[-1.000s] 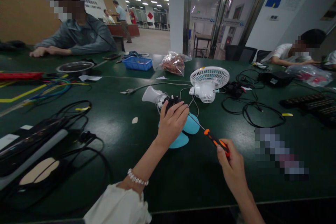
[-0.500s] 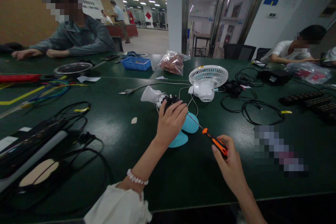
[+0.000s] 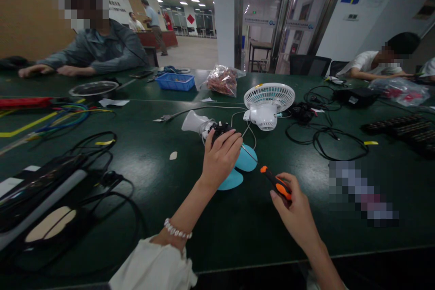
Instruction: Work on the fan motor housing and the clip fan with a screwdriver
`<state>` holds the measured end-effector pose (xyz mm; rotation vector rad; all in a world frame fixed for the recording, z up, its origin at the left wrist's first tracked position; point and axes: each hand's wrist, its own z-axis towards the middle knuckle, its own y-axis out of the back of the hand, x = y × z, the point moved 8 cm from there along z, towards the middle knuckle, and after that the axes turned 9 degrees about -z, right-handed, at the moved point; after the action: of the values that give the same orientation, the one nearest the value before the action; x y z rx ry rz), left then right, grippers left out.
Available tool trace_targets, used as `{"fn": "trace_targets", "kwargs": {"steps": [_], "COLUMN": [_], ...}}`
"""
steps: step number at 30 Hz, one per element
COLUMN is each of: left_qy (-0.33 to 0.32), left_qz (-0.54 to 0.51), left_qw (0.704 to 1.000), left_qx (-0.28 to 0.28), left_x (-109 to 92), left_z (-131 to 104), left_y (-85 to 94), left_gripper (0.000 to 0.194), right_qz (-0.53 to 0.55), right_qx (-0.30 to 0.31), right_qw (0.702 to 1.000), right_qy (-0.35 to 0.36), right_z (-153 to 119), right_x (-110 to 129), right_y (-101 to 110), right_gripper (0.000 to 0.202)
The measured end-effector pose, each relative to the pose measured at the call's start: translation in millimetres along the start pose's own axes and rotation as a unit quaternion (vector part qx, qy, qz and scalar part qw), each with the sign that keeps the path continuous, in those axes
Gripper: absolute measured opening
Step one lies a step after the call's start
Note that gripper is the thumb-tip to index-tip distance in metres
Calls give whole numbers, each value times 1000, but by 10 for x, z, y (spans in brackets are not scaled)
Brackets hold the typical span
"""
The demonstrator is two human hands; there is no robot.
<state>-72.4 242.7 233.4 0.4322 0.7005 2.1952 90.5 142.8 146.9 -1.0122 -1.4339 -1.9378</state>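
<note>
My left hand (image 3: 221,156) is closed over the dark motor part of a small fan, whose white base (image 3: 193,122) points to the left. Light blue fan blades (image 3: 246,158) lie beneath and beside that hand. In my right hand (image 3: 295,206) is a screwdriver (image 3: 277,184) with an orange and black handle. Its thin shaft slants up to the left toward the motor part; the tip is hidden by my left fingers. Just behind stands a white fan head with a round grille (image 3: 270,97), a thin cable trailing from it.
At the back are a blue tray (image 3: 175,82), a clear bag of reddish-brown material (image 3: 221,81) and a round dish (image 3: 93,88). Black cables (image 3: 336,142) lie on the right, a dark power strip and wires on the left. People sit across the green table (image 3: 146,226).
The screwdriver handle and my right hand have shifted slightly to the left. My left hand stays on the motor part.
</note>
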Motion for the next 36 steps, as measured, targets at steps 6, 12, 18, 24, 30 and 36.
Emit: {"fn": "trace_targets", "kwargs": {"steps": [6,12,18,24,30,36], "left_qy": [3,-2,-4,-1,-4,-5], "left_qz": [-3,6,3,-2,13,11], "left_qw": [1000,1000,1000,1000,1000,1000], "left_qx": [-1,-4,-9,-6,-4,-2], "left_x": [8,3,3,6,1,2], "left_z": [6,5,4,7,2,4], "left_y": [-1,-6,-6,-2,-12,-11], "left_gripper": [29,29,29,29,28,28], "right_qz": [4,-21,5,6,-12,8], "right_qx": [-1,13,-12,-34,-1,-5], "right_qw": [1000,999,1000,999,1000,1000], "right_qy": [10,32,25,21,22,4], "right_z": [-9,11,-7,-26,-4,-10], "right_x": [14,61,62,61,58,20], "right_y": [23,12,33,90,56,27], "right_gripper": [30,36,39,27,36,36]}}
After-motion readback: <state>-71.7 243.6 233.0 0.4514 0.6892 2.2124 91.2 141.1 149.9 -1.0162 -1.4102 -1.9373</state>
